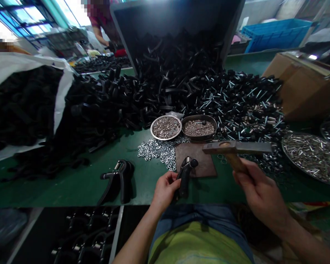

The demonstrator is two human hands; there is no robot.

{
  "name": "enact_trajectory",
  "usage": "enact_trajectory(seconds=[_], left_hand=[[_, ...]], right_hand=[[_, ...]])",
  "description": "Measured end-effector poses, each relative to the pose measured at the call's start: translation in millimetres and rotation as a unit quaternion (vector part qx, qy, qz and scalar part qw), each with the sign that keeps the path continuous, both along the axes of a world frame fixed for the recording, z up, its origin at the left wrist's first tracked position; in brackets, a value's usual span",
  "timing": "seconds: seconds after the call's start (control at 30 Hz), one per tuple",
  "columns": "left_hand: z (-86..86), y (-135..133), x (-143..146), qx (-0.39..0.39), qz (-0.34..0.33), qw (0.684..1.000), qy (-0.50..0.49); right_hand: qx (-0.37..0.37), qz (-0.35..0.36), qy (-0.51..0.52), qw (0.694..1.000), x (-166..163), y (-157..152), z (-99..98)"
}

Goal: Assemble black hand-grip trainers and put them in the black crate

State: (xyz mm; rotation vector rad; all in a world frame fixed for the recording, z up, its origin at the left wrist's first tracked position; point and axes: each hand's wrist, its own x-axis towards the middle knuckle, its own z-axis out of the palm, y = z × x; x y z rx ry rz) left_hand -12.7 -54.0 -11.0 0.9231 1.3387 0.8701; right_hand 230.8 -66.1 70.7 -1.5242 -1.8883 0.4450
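**Head view: hammer and handle at the plate**

Left grip [165,189] is clenched round a black handle [184,176], hiding its lower end. The handle's top rests on a brown plate [203,165] on the worktop [143,183]. Right grip [260,190] grasps a hammer [236,147], its shaft mostly covered. A dark crate [117,227] below is cut off. Round dish [152,129] holds rings. Oval dish [199,138] holds bits too small to tell. Tray [286,153] at right holds pins. Tipped bin [154,18] spills black parts.

Washer pile [156,150], cardboard box [305,88], blue crate [275,33]
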Motion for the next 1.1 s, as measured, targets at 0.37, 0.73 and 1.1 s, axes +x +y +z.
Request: enact_trajectory(seconds=[0.37, 0.73, 1.1], left_hand=[[4.5, -1.9, -0.4, -0.059, -0.022, 0.996, -0.064], [-10.7, -15.3, 10.1, -0.019, -0.065, 0.997, 0.032], [-17.9, -28.7, -0.9, 0.163, -0.047, 0.938, 0.301]], right_hand=[[-0.078, -0.001, -0.009, 0.997, 4.4, 3.1, -1.4], [-0.076, 0.029, -0.020, 0.996, 2.1, 9.4, -0.3], [-0.044, 0.105, -0.046, 0.992, -16.6, 10.7, 1.8]])
